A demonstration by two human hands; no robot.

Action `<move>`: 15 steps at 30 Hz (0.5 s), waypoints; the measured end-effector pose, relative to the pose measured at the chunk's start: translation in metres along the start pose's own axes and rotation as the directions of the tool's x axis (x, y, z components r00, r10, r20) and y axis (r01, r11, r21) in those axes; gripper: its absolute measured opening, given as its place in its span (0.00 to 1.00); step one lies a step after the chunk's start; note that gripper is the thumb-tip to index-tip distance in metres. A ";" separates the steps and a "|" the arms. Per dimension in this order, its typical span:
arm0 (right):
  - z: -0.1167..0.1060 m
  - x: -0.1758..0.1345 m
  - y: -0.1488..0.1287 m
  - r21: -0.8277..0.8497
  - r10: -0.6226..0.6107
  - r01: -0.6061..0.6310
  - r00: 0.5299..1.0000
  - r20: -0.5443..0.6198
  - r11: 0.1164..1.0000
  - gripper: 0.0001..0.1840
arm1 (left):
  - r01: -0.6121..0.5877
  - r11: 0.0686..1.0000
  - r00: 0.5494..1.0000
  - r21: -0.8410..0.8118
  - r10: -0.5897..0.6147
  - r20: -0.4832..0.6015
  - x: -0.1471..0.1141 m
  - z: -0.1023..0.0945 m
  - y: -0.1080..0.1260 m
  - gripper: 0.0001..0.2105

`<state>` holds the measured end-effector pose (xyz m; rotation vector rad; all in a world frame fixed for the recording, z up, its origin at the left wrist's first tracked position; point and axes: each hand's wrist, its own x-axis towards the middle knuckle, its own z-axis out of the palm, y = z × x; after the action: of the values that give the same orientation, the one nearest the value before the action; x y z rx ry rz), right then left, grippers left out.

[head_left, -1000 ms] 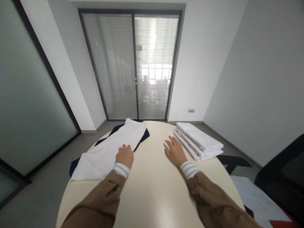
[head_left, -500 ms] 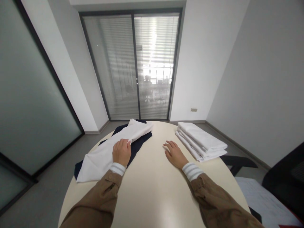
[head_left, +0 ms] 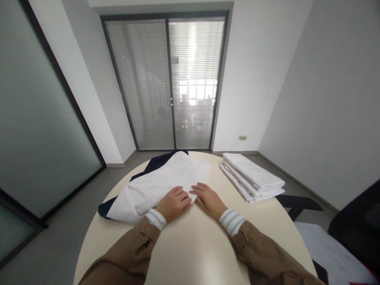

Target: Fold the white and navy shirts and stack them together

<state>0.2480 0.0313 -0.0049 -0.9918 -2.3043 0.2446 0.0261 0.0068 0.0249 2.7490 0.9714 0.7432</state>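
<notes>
Cloth (head_left: pixel 160 182), white and loosely spread, lying from nine to twelve o'clock on a round cream counter (head_left: pixel 190 249), over a navy cloth (head_left: pixel 157 162) showing along the outer border from nine to nearly twelve. Left hand (head_left: pixel 175 204) at the white cloth's near edge, close to the counter's middle on the nine o'clock side, fingers bent over fabric; grip clamped or merely resting, cannot tell. Right hand (head_left: pixel 209 201) just beside it on the three o'clock side, pointing towards ten, fingertips at the same edge; underside hidden, so cannot tell whether that grip is closed on cloth. Brown sleeves (head_left: pixel 124 253) with striped cuffs (head_left: pixel 233 221), reaching in from seven and five o'clock. At two o'clock, by the rim, apart from both hands, a stack of folded white cloth (head_left: pixel 253 174). Beyond, towards three and four, a black chair (head_left: pixel 359 211).
</notes>
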 end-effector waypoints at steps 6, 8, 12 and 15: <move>0.004 0.004 0.006 0.369 0.268 -0.208 0.956 -0.118 0.906 0.17 | 0.108 0.992 0.985 0.069 -0.097 -0.145 -0.002 -0.005 0.010 0.30; 0.005 0.005 0.009 0.454 0.368 -0.261 0.915 -0.166 0.852 0.18 | 0.132 0.985 0.981 0.110 -0.114 -0.155 -0.003 -0.004 0.008 0.34; 0.010 0.007 0.019 0.628 0.454 -0.248 0.871 -0.189 0.738 0.18 | 0.213 0.957 0.955 0.199 -0.160 -0.250 -0.005 0.002 -0.002 0.38; 0.014 0.009 0.025 0.750 0.505 -0.242 0.852 -0.139 0.615 0.17 | 0.337 0.912 0.903 0.234 -0.243 -0.354 -0.006 0.005 -0.010 0.33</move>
<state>0.2496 0.0557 -0.0216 -0.9809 -1.4271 0.9894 0.0188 0.0111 0.0151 2.6606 1.6415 1.0863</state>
